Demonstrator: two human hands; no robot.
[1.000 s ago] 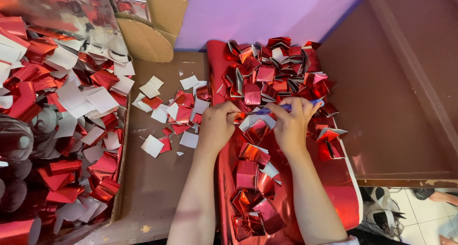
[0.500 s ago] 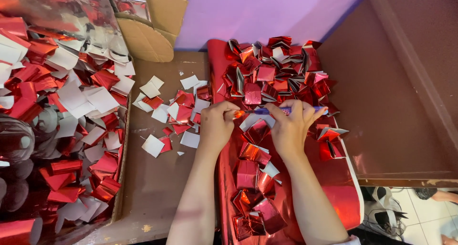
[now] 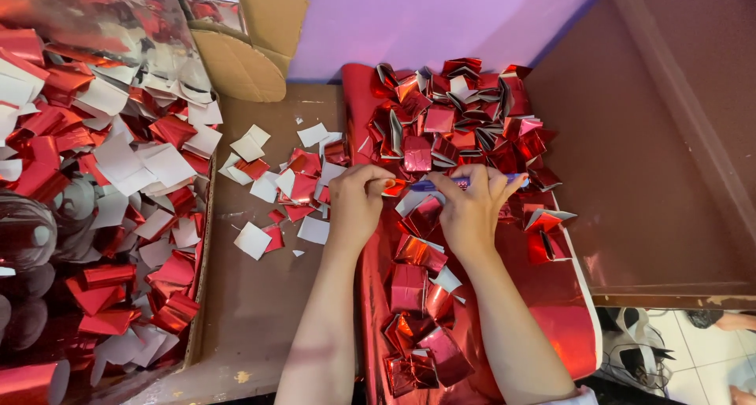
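Both hands meet palms-down, forearms bare.

The left hand [image 3: 356,204] curls, thumb and forefinger pinched together at its inner edge. The right hand [image 3: 472,208] lies just beside it, fingers spread forward and thumb tucked toward the left; its grip seems closed, though the fingertips are partly hidden. Both forearms rise from the lower frame edge.

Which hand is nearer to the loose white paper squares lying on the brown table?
Left. The left hand sits right beside the white paper squares scattered on the brown table. The right hand is farther off, over the red foil sheet.
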